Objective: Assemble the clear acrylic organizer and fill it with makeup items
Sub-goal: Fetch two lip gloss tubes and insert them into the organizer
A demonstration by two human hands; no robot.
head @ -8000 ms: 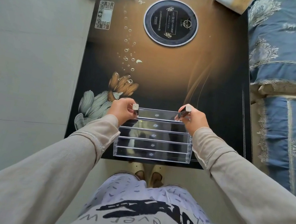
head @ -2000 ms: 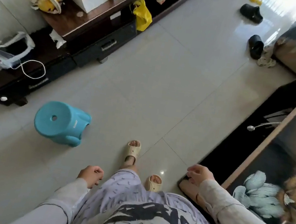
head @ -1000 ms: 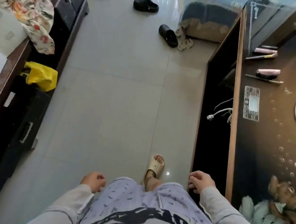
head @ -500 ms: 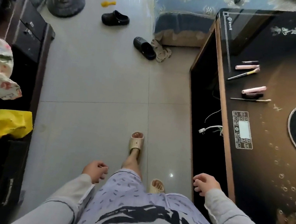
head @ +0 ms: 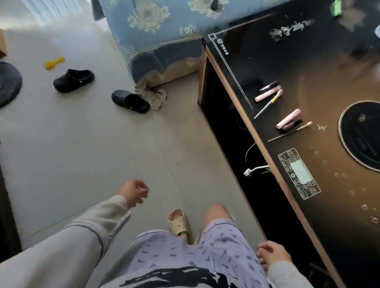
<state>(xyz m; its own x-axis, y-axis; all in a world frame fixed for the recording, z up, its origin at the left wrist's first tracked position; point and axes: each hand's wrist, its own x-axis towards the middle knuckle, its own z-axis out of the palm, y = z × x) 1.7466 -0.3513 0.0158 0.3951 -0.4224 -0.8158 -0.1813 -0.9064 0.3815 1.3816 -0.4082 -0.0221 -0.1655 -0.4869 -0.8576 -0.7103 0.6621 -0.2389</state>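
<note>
Status: we had walked off from the organizer. 8 s back both hands were at it on the table's near end, each pinching a small item. At this moment it was out of shot, so we couldn't tell where it sat; presumably it was behind us on that same end.

Over the last 2 s the view swung from open floor to the table's long edge. The loose makeup items (2 pink tubes, some thin pencils or brushes) lay near the far corner, beside the round hob ring, and looked closer than 0.5 s before.

Left hand was loosely curled and held nothing. Right hand was the same, hanging just off the table edge. Neither touched anything.

Our read: assembly looked done and filling had started, with this being a fetch run for the next batch. The items were still well out of reach, so more steps were needed before any pickup.
</note>
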